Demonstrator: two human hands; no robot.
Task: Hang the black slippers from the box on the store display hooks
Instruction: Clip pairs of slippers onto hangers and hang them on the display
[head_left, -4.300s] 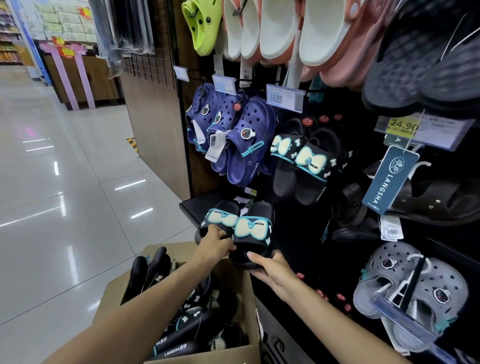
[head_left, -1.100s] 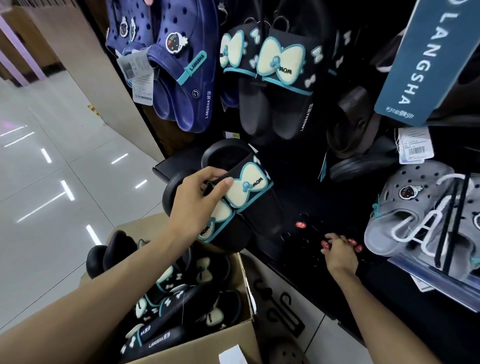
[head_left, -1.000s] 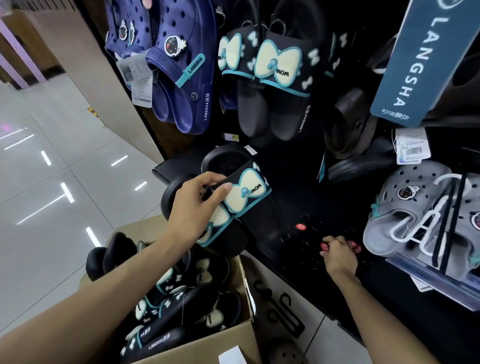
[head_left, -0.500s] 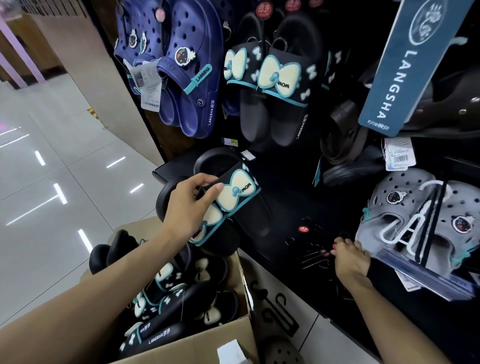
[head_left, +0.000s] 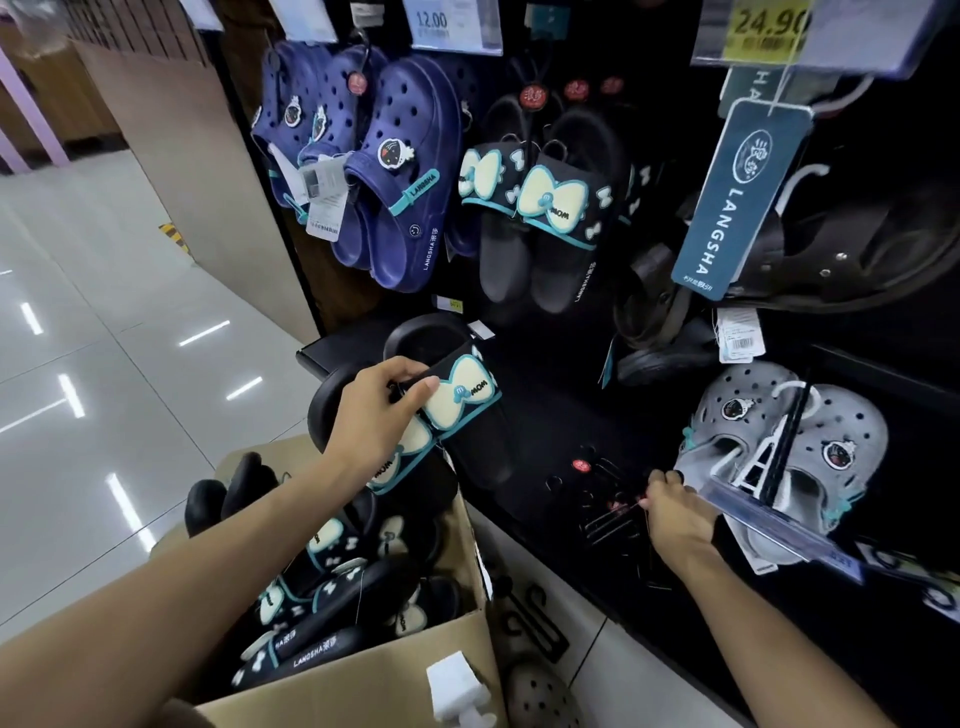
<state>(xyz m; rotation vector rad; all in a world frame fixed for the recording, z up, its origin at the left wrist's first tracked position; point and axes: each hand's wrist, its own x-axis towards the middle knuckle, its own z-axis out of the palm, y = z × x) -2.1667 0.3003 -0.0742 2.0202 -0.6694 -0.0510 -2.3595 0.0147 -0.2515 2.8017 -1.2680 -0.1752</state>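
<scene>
My left hand (head_left: 382, 415) grips a pair of black slippers with cream bows (head_left: 457, 410) by the straps, held above the cardboard box (head_left: 363, 680). More black bow slippers (head_left: 322, 592) fill that box. My right hand (head_left: 672, 512) pinches thin black hangers (head_left: 608, 519) that lie in a pile on the dark lower shelf. An identical black pair (head_left: 540, 218) hangs on a display hook above.
Blue clogs (head_left: 395, 171) hang left of the black pair, grey clogs (head_left: 784, 457) at the right by my right hand. A blue LANGSHA tag (head_left: 737, 202) and price labels dangle overhead. Shiny tiled floor (head_left: 104, 364) lies to the left.
My right hand let go of the pair and dropped to the hangers on the shelf. My left hand has kept the slippers almost still; the view has tilted upward a little.
</scene>
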